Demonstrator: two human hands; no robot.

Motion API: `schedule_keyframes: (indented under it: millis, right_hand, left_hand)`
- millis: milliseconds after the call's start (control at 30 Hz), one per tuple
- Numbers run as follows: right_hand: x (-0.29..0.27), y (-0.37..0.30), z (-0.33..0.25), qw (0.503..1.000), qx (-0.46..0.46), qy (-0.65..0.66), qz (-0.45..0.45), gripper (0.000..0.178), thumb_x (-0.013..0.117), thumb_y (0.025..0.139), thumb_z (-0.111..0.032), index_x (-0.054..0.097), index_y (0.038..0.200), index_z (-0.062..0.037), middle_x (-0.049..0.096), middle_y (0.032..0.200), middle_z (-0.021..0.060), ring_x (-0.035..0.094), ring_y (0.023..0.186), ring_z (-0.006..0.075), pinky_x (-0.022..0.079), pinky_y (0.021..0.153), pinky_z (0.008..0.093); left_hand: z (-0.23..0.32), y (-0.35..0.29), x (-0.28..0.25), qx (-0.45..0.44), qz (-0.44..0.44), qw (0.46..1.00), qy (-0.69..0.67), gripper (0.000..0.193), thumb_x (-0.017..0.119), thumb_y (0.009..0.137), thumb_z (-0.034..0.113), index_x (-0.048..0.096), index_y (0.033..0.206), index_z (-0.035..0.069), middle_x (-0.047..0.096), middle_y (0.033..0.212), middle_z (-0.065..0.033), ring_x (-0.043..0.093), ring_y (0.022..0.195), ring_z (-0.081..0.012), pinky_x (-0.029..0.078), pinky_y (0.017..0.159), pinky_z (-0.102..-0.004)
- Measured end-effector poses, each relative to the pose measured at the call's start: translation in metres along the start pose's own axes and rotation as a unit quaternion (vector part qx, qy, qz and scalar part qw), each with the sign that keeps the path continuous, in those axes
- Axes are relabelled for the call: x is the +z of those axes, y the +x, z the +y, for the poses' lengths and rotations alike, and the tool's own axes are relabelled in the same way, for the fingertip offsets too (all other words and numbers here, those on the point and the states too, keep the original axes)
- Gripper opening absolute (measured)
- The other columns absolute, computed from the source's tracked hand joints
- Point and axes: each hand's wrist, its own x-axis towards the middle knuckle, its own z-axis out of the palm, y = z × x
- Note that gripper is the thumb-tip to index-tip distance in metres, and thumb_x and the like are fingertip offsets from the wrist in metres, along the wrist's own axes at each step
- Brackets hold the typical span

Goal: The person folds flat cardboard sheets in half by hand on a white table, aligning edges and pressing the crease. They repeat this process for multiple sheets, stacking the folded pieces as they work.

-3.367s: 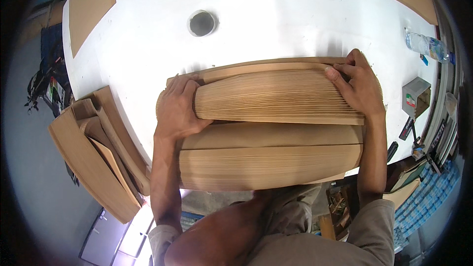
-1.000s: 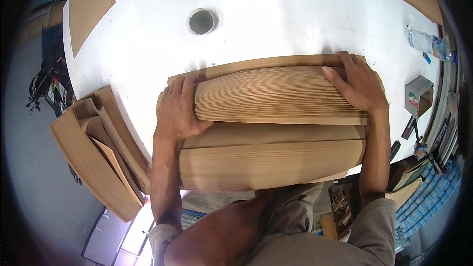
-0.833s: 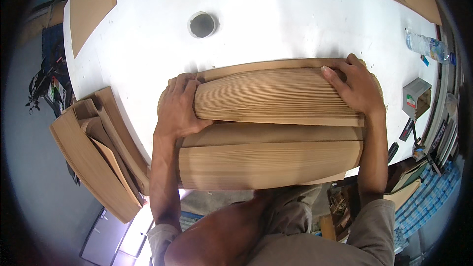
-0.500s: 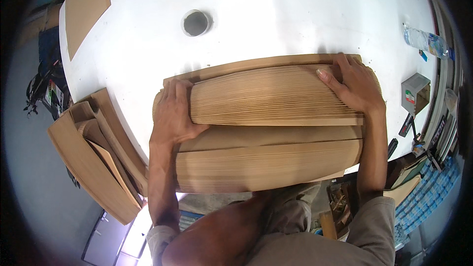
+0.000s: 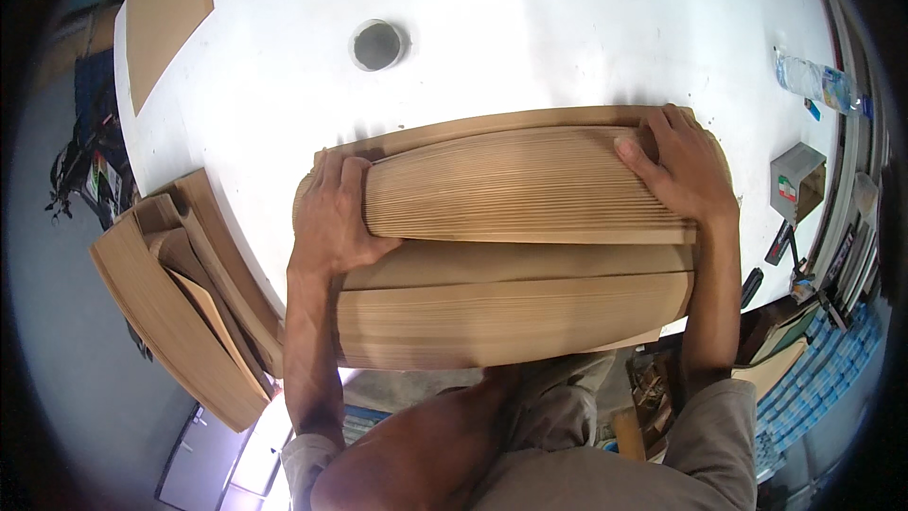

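Observation:
A thick stack of folded brown paper sheets point(image 5: 511, 185) lies across the near part of the white table, its many edges fanned into fine lines. My left hand point(image 5: 333, 208) is wrapped round its left end, thumb along the near side and fingers over the far edge. At the right end, my right hand point(image 5: 683, 166) grips the same stack, with the thumb on the fanned edges and fingers reaching over the back. A second brown bundle point(image 5: 511, 322) lies nearer to me, between my forearms. A flat brown strip point(image 5: 511, 120) shows behind the stack.
More folded brown sheets point(image 5: 180, 312) lean over the table's left edge. A round hole or cup-like ring point(image 5: 376, 45) is in the white table point(image 5: 530, 28). On the right are a plastic bottle point(image 5: 813, 80) and a grey metal box point(image 5: 796, 180). A brown sheet point(image 5: 170, 14) lies far left.
Both hands keep their hold at the two ends of the stack. The right thumb has shifted slightly to the right, and the left fingers have moved a little.

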Motion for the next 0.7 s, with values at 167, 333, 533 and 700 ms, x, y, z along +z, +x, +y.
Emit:
schedule_keyframes:
  millis: [167, 333, 533, 700]
  right_hand:
    - [0.008, 0.003, -0.002, 0.999, 0.019, 0.006, 0.031, 0.084, 0.053, 0.098, -0.081, 0.079, 0.120, -0.0040, 0.069, 0.127, 0.0234, 0.064, 0.126, 0.0409, 0.055, 0.102, 0.0502]
    - [0.005, -0.010, -0.002, 0.997, 0.001, 0.051, 0.059, 0.085, 0.050, 0.099, -0.082, 0.080, 0.115, -0.0037, 0.070, 0.125, 0.0217, 0.065, 0.123, 0.0399, 0.055, 0.102, 0.0489]
    - [0.001, -0.003, -0.003, 1.000, 0.008, -0.001, -0.003, 0.082, 0.049, 0.103, -0.075, 0.070, 0.135, -0.0027, 0.067, 0.120, 0.0204, 0.065, 0.112, 0.0382, 0.050, 0.103, 0.0506]
    - [0.003, -0.001, -0.005, 1.000, 0.015, -0.001, 0.019, 0.084, 0.049, 0.103, -0.075, 0.068, 0.140, -0.0027, 0.067, 0.122, 0.0203, 0.064, 0.110, 0.0380, 0.050, 0.103, 0.0519]
  left_hand:
    - [0.005, 0.003, -0.004, -0.016, -0.011, 1.000, -0.015, 0.092, 0.101, 0.049, 0.037, 0.067, 0.130, 0.006, 0.066, 0.132, -0.0135, 0.062, 0.129, -0.0397, 0.052, 0.106, -0.0553]
    - [-0.005, 0.003, 0.000, 0.080, 0.060, 0.994, 0.046, 0.091, 0.101, 0.050, 0.036, 0.068, 0.129, 0.006, 0.066, 0.132, -0.0132, 0.063, 0.128, -0.0392, 0.051, 0.108, -0.0561]
    - [0.007, -0.002, -0.004, -0.026, -0.013, 1.000, 0.005, 0.089, 0.101, 0.050, 0.034, 0.067, 0.127, 0.006, 0.066, 0.133, -0.0122, 0.064, 0.127, -0.0384, 0.051, 0.110, -0.0550]
    - [0.006, 0.003, -0.007, 0.000, -0.010, 1.000, -0.013, 0.090, 0.100, 0.050, 0.034, 0.067, 0.129, 0.006, 0.066, 0.134, -0.0128, 0.064, 0.127, -0.0390, 0.051, 0.110, -0.0547]
